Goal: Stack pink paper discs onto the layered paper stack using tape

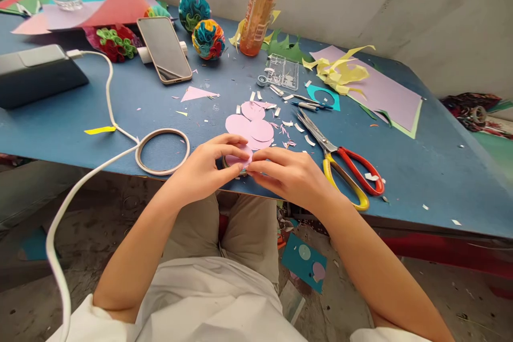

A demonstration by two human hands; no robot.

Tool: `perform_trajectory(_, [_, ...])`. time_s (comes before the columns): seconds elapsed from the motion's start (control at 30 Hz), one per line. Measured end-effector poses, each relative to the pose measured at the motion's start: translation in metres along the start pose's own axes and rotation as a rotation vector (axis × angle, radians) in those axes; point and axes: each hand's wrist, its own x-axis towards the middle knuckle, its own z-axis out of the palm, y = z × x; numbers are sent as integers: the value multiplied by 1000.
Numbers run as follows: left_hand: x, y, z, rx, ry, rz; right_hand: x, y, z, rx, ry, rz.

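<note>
At the table's front edge, my left hand (214,163) curls over a pink paper circle (239,158), its thumb and fingers holding the circle's edges. Beneath that circle, the rim of a round object shows, mostly hidden. My right hand (282,171) meets the circle's right side with bent fingers pinched together; what lies between the fingertips is too small to make out. Just behind the hands, several more pink circles (262,131) overlap on the table. Scissors (328,152) with one red and one yellow handle lie partly open beside my right hand.
Left of my hands lies a tape ring (162,172), touching a white cable (108,85). Farther back are a phone (165,51), paper balls (208,39), an orange drink bottle (262,10) and pens (306,104). Purple paper (385,88) and paper scraps lie right.
</note>
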Motion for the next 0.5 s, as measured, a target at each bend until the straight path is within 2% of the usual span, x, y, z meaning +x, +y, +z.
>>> perform_trajectory(0.13, [0,0,0,-10,-3,-3,-3,-1,3,1,19,11])
perform_trajectory(0.37, [0,0,0,-4,-1,0,-1,-3,0,-40,-44,18])
perform_trajectory(0.5, [0,-1,0,-3,-8,-2,-2,-2,1,14,-30,36])
